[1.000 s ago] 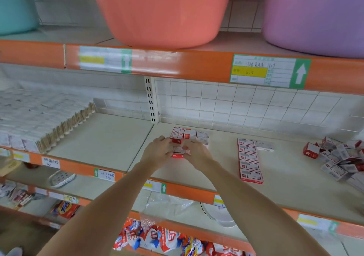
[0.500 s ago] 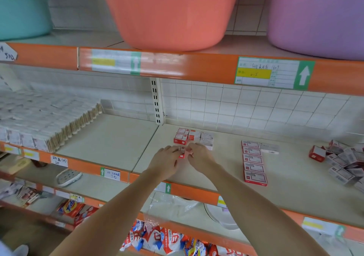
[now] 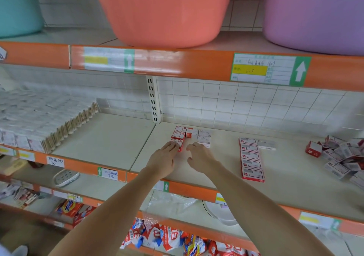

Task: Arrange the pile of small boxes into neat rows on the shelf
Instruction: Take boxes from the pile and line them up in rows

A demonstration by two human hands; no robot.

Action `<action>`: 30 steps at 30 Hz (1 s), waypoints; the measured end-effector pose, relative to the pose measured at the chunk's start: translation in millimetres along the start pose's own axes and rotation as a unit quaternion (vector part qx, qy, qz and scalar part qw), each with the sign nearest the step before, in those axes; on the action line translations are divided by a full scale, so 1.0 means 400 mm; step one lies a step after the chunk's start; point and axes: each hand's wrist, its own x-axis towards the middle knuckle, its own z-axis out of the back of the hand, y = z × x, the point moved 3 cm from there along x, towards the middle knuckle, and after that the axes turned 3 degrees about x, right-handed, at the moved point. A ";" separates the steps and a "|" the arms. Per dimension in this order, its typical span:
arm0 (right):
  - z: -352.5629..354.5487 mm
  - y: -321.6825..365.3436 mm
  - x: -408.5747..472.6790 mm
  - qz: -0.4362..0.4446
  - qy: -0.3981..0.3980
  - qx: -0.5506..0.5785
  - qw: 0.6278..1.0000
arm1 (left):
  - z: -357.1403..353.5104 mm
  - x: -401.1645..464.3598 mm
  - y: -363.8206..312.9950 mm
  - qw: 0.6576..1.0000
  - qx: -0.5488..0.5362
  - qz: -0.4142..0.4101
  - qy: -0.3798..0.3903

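Hands both lie open: left hand (image 3: 164,159) touching the nearest small box (image 3: 178,144), right hand (image 3: 200,157) just beside it

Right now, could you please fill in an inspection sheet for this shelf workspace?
Surface: pale middle shelf with an orange front edge, mostly bare.
Job's things: small block of red-and-white boxes near the back wall; single-file row of boxes to its right; loose pile of boxes at far right.
Clutter: one white box lying beside the row's back end.
Hands: left hand flat, fingertips on the block's front box; right hand fingers loosely bent, holding nothing.
Cables: nothing seen.
Surroundings: plastic basins on the shelf above; stacked packs at left; detergent bags below.
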 end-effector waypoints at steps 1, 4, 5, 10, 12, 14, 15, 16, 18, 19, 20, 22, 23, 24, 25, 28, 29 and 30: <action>0.000 0.000 0.000 0.001 0.000 -0.002 1.000 | -0.001 0.003 0.002 1.000 0.000 0.001 0.001; 0.001 0.000 -0.001 0.002 -0.001 -0.004 1.000 | 0.000 0.013 0.005 1.000 0.005 0.003 0.003; 0.002 0.000 -0.002 0.000 -0.001 -0.003 1.000 | 0.001 0.016 0.006 1.000 0.005 0.002 0.004; 0.004 -0.002 -0.010 -0.012 -0.004 0.004 1.000 | 0.005 0.020 0.002 1.000 0.020 0.003 0.010; 0.004 -0.004 -0.013 -0.014 -0.004 0.005 1.000 | 0.012 0.022 -0.006 1.000 0.023 0.007 0.008; 0.005 -0.007 -0.017 -0.016 -0.003 0.007 1.000 | 0.019 0.025 -0.015 1.000 0.016 0.014 0.003; 0.006 -0.008 -0.019 -0.017 -0.004 0.009 1.000 | 0.023 0.027 -0.020 1.000 0.012 0.018 -0.001; 0.007 -0.011 -0.021 -0.019 -0.007 0.009 1.000 | 0.026 0.030 -0.026 1.000 0.011 0.021 -0.003; 0.012 -0.018 -0.026 -0.022 -0.015 0.006 1.000 | 0.031 0.037 -0.042 1.000 0.008 0.025 -0.002; 0.016 -0.022 -0.028 -0.024 -0.021 0.005 0.999 | 0.035 0.042 -0.053 1.000 0.004 0.026 0.000; 0.022 -0.027 -0.032 -0.025 -0.029 0.004 0.999 | 0.039 0.048 -0.066 1.000 -0.003 0.025 0.001; 0.035 -0.040 -0.041 -0.026 -0.049 0.003 0.998 | 0.048 0.062 -0.099 1.000 -0.020 0.015 -0.007; 0.044 -0.050 -0.048 -0.027 -0.064 0.006 0.998 | 0.053 0.069 -0.117 1.000 -0.024 0.007 -0.015; 0.055 -0.063 -0.057 -0.031 -0.079 0.009 0.996 | 0.058 0.078 -0.135 0.999 -0.024 0.002 -0.023; 0.067 -0.079 -0.066 -0.037 -0.095 0.012 0.995 | 0.062 0.088 -0.153 0.999 -0.024 0.000 -0.026; 0.108 -0.140 -0.101 -0.064 -0.126 0.013 0.990 | 0.077 0.122 -0.211 0.999 -0.018 -0.007 -0.028; 0.120 -0.163 -0.114 -0.077 -0.130 0.016 0.988 | 0.083 0.133 -0.232 0.999 -0.018 -0.012 -0.028; 0.133 -0.188 -0.129 -0.092 -0.134 0.020 0.987 | 0.088 0.145 -0.255 0.999 -0.014 -0.019 -0.025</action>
